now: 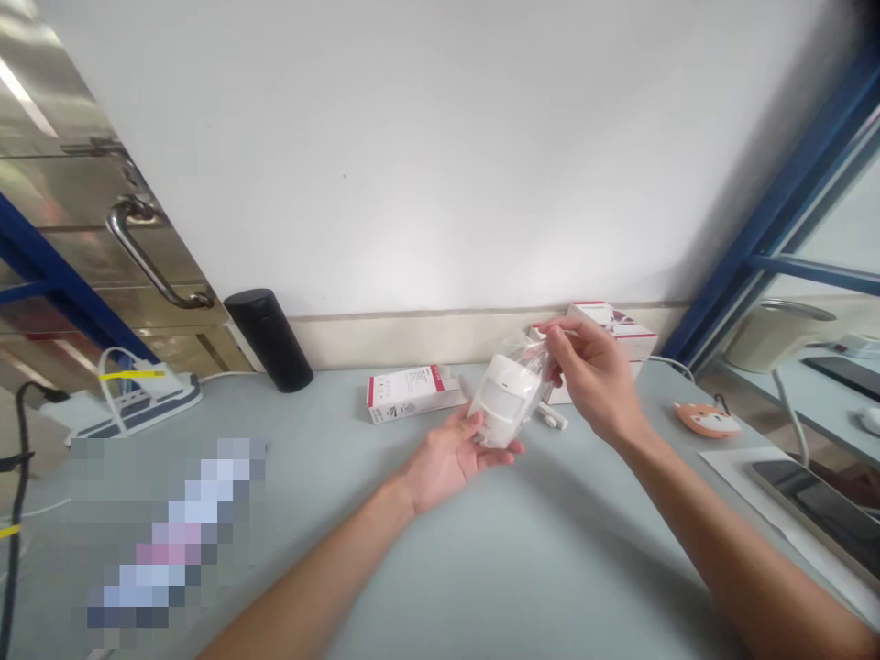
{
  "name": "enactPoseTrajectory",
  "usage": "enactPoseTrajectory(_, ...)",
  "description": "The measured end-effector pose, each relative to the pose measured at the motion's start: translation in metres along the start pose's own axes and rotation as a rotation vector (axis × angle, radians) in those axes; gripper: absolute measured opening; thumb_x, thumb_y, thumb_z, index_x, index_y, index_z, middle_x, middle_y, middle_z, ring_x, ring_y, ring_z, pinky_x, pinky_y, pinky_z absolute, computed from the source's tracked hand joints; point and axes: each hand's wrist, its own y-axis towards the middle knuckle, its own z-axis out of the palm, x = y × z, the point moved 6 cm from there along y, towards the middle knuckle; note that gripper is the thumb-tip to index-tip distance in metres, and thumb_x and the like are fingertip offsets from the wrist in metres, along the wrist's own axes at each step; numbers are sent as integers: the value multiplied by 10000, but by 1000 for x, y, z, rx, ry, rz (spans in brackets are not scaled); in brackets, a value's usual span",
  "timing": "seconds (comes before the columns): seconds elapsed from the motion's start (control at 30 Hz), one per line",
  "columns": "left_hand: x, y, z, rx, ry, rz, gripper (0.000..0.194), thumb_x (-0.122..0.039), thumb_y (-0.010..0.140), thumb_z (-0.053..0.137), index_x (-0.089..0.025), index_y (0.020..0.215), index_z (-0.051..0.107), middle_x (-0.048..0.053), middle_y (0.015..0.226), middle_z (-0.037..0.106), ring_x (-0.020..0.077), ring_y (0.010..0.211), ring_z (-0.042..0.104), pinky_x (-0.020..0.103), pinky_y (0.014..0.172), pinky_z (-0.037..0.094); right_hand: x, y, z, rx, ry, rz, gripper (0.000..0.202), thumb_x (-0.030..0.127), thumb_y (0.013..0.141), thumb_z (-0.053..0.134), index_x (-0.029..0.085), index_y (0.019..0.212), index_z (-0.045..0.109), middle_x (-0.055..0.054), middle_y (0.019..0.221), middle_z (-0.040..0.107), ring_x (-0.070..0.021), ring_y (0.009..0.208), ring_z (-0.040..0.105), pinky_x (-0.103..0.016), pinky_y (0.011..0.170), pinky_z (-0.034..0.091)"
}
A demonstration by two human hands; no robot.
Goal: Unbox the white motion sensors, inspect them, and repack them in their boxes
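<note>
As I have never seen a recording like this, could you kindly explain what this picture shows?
There is no machine here: a person works with two bare hands, and a camera worn on the head looks forward and down at them. The left hand supports a white device in a clear plastic bag, while the right hand pinches the bag near its top. On the grey table behind them are a red-and-white box and another box further right. To the left are a black cylinder and a power strip; to the right, a phone. One patch at left is pixelated.
</note>
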Motion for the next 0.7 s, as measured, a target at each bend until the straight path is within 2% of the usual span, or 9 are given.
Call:
enactPoseTrajectory(0.17,9,3,-2,-21,-4,-66,411,-366,963,722,-125,1294,682,193,1274,711,340,1095,748,443,997,520,-10,1,-11,-65,78,-5,363,566,967,685,207,1013,697,4,721,671,-118,520,556,-260,491,489)
enactPoseTrajectory(0.33,11,0,-7,-150,59,-146,416,-239,919,755,-131,1304,640,200,1333,674,358,1051,763,471,947,549,-10,6,-45,-462,80,-200,253,465,1005,663,216,1048,653,-22,898,716,-143,661,673,-283,585,573)
enactPoseTrajectory(0.4,9,-2,-7,-171,44,-144,516,-160,882,741,-166,1372,582,198,1372,664,369,1040,763,492,906,563,-12,3,-48,-525,-5,-299,206,422,1029,627,225,1090,631,-33,969,717,-166,740,708,-315,643,599)
enactPoseTrajectory(0.47,6,-3,-7,-188,6,-124,591,-120,855,700,-178,1420,539,201,1350,683,362,1021,758,495,872,572,-15,-1,-40,-458,-185,-380,149,365,1049,582,238,1107,635,-48,1032,729,-187,817,724,-343,714,607)
enactPoseTrajectory(0.5,4,-3,-8,-208,-16,-106,585,-132,857,682,-166,1422,535,208,1315,701,350,995,756,487,852,574,-17,-3,-32,-371,-303,-413,133,332,1054,560,245,1107,647,-56,1060,741,-197,860,729,-351,752,602)
enactPoseTrajectory(0.6,-1,-3,-10,-273,-88,-56,468,-289,929,632,-130,1364,566,226,1192,735,323,875,743,453,763,565,-31,-11,3,33,-647,-451,231,234,1069,469,265,1140,687,-76,1112,775,-228,974,735,-353,819,569)
enactPoseTrajectory(0.7,-6,-2,-9,-290,-111,-26,450,-440,979,569,-137,1311,595,232,1156,737,315,788,731,412,671,532,-48,-22,31,358,-845,-383,359,164,1054,419,254,1295,669,-99,1190,771,-273,1079,707,-382,837,550)
